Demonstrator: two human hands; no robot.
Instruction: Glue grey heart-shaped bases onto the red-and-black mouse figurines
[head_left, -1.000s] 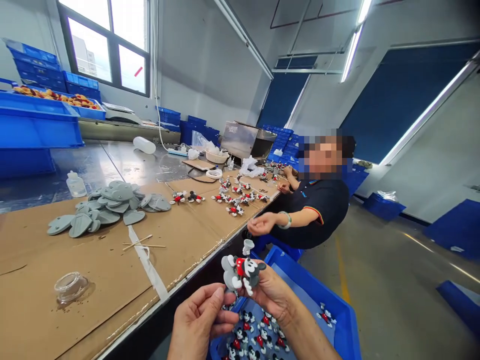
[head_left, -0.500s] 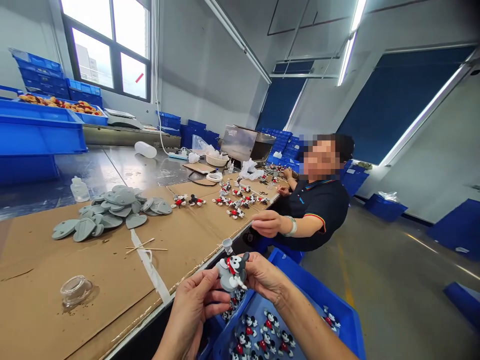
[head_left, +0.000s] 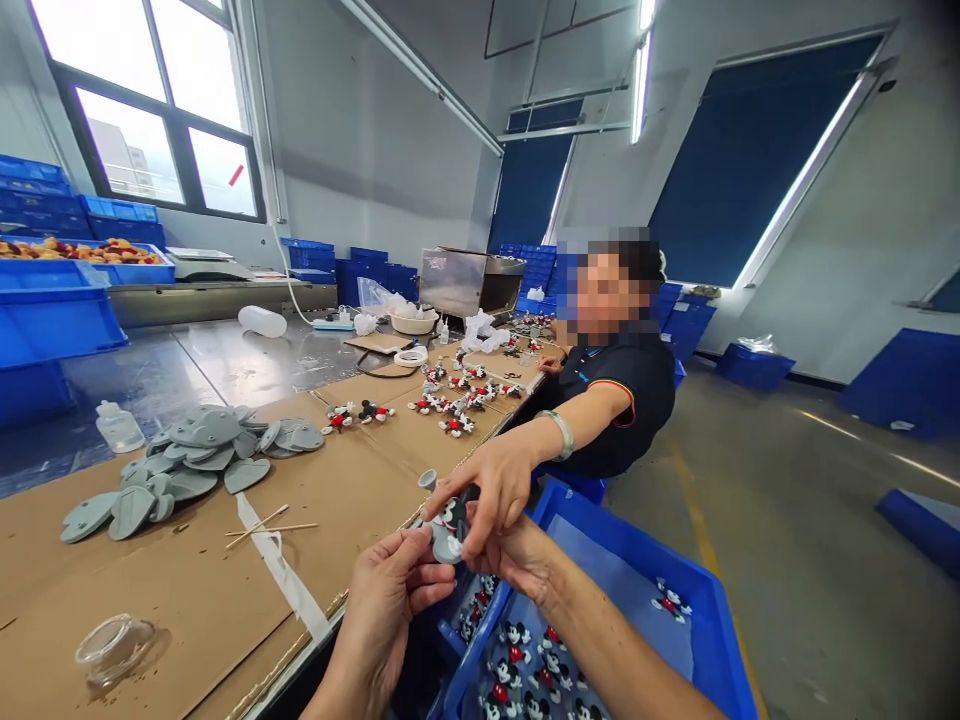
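Observation:
A small cartoon mouse figurine (head_left: 448,540), on a grey base with a little grey cup sticking up, is held low over the table edge. My left hand (head_left: 401,570) pinches its grey base between thumb and fingers. On the other side my right hand (head_left: 529,560) grips it, its fingertips largely covered. A co-worker's hand (head_left: 499,485) reaches in from above, fingers on the figurine, hiding much of it. Below my right forearm, a blue bin (head_left: 709,610) holds several similar figurines (head_left: 506,680).
Grey heart-shaped pieces (head_left: 210,430) lie heaped on the cardboard-covered table (head_left: 330,505). Near them are cotton swabs (head_left: 270,530), a clear plastic cup (head_left: 112,650) and a squeeze bottle (head_left: 118,428). More figurines (head_left: 457,400) lie farther along. A co-worker (head_left: 622,400) sits at right.
The co-worker's hand has come forward from beside the table onto the figurine. Both my hands stay at the figurine. My view has swung slightly to the right.

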